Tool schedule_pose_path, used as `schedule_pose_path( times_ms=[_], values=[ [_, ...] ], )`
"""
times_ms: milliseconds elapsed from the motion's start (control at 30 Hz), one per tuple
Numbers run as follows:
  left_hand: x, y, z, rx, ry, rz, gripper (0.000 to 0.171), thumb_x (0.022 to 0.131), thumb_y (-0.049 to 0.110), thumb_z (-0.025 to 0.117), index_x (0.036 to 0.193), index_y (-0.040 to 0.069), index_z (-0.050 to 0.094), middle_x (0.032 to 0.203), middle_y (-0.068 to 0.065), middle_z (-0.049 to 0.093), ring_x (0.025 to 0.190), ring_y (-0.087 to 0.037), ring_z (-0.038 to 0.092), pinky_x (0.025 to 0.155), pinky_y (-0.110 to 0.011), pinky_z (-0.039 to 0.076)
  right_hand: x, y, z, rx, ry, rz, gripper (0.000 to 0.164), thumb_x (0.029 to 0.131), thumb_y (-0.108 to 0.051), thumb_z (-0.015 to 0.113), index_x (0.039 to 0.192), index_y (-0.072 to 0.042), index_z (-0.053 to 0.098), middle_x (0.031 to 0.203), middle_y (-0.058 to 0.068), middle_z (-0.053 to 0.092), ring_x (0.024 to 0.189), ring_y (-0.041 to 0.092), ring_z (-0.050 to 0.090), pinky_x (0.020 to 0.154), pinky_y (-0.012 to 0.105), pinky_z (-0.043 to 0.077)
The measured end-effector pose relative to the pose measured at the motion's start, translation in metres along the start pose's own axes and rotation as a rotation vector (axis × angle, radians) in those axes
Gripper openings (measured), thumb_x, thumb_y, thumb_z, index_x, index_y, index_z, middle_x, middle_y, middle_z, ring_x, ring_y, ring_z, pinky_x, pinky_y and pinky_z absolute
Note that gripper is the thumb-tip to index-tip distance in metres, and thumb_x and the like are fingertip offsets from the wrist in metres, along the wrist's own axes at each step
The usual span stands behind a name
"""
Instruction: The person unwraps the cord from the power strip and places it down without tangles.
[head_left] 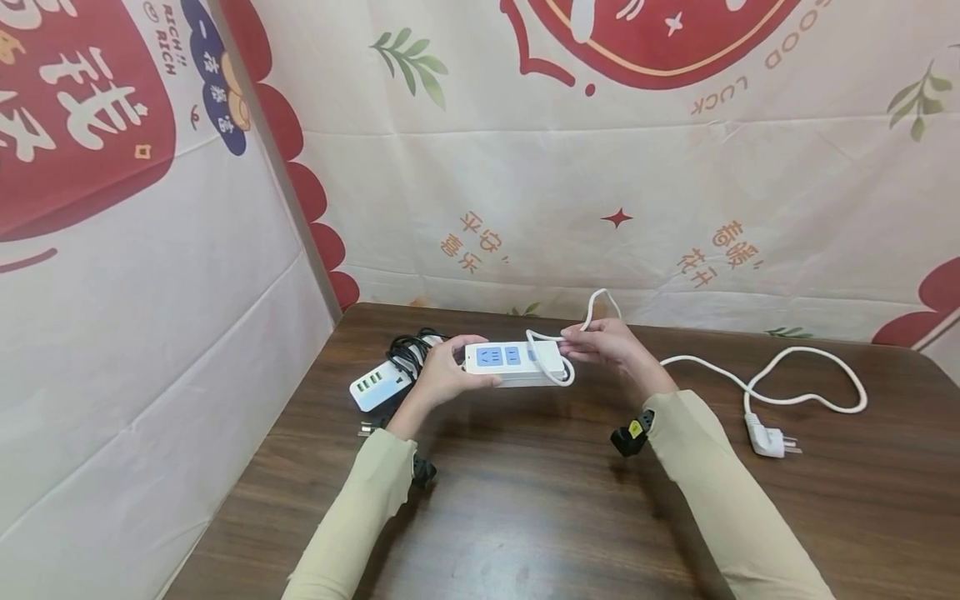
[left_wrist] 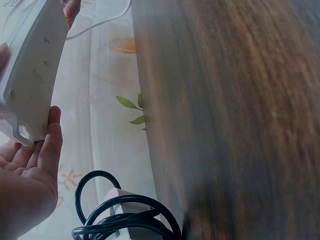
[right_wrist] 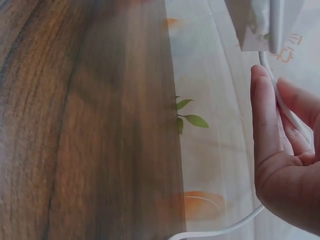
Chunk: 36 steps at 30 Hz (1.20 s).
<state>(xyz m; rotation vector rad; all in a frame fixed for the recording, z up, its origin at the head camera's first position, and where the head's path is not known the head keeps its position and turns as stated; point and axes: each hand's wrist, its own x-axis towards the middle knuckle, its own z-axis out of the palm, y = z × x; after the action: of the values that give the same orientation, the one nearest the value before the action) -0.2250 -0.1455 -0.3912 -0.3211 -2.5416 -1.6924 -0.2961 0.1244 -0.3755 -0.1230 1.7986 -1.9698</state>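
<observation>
Above the table, my left hand (head_left: 444,371) grips one end of a white power strip (head_left: 501,377) with blue socket faces. In the left wrist view, the fingers lie along the underside of the strip (left_wrist: 37,70). My right hand (head_left: 607,346) pinches the strip's white cord (head_left: 592,310) near its other end. A loop of that cord passes over the strip's right part. In the right wrist view, the cord (right_wrist: 282,102) runs between thumb and fingers, just below the strip's end.
Behind the left hand lies a second white power strip (head_left: 381,385) with green USB ports, its black cord (head_left: 405,354) bundled over it. The white cord trails right across the brown table (head_left: 525,500) to its plug (head_left: 767,437). A printed cloth (head_left: 555,183) hangs along the table's back edge.
</observation>
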Motion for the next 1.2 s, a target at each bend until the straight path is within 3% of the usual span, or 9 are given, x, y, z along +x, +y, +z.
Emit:
schedule_pose_path(
  times_ms=[233,467,633,733,1200],
  values=[
    [0.001,0.001,0.002,0.024,0.011,-0.003,0.059,0.059,0.018,0.086,0.111,0.009,0.060,0.103,-0.003,0.062,0.090,-0.016,0.059,0.079,-0.031,0.048,-0.004,-0.003,-0.008,-0.011,0.000,-0.012,0.007,0.086,-0.004,0.059,0.092,0.000,0.061,0.075,0.007,0.069,0.070,0.014,0.067,0.071,0.026,0.051],
    [0.001,0.000,0.002,0.036,0.024,-0.017,0.058,0.059,0.018,0.086,0.110,0.009,0.060,0.102,-0.003,0.062,0.089,-0.016,0.059,0.077,-0.030,0.048,-0.012,-0.002,-0.024,-0.094,0.008,-0.053,0.026,0.088,-0.005,0.057,0.107,0.013,0.056,0.076,0.004,0.068,0.074,0.012,0.066,0.070,0.024,0.051],
    [0.001,-0.001,0.002,0.048,0.030,-0.022,0.058,0.059,0.019,0.086,0.110,0.008,0.060,0.102,-0.003,0.062,0.089,-0.015,0.059,0.077,-0.030,0.048,-0.017,-0.004,-0.039,-0.008,-0.011,-0.013,0.006,0.087,-0.004,0.058,0.088,-0.003,0.064,0.076,0.007,0.069,0.072,0.013,0.067,0.071,0.025,0.051],
    [0.001,-0.001,0.002,0.055,0.032,-0.025,0.058,0.059,0.019,0.086,0.110,0.008,0.060,0.102,-0.003,0.063,0.089,-0.015,0.059,0.077,-0.030,0.048,-0.022,-0.006,-0.048,0.010,-0.012,0.008,0.009,0.087,-0.005,0.059,0.080,-0.009,0.064,0.075,0.007,0.069,0.072,0.013,0.067,0.072,0.026,0.051],
    [0.000,-0.002,0.005,0.065,0.031,-0.012,0.059,0.060,0.021,0.085,0.111,0.008,0.060,0.104,-0.004,0.062,0.090,-0.016,0.059,0.079,-0.031,0.048,-0.042,0.000,-0.083,0.021,-0.024,0.019,0.016,0.089,-0.002,0.054,0.081,-0.008,0.066,0.078,0.007,0.069,0.075,0.013,0.066,0.073,0.026,0.051]
  ],
)
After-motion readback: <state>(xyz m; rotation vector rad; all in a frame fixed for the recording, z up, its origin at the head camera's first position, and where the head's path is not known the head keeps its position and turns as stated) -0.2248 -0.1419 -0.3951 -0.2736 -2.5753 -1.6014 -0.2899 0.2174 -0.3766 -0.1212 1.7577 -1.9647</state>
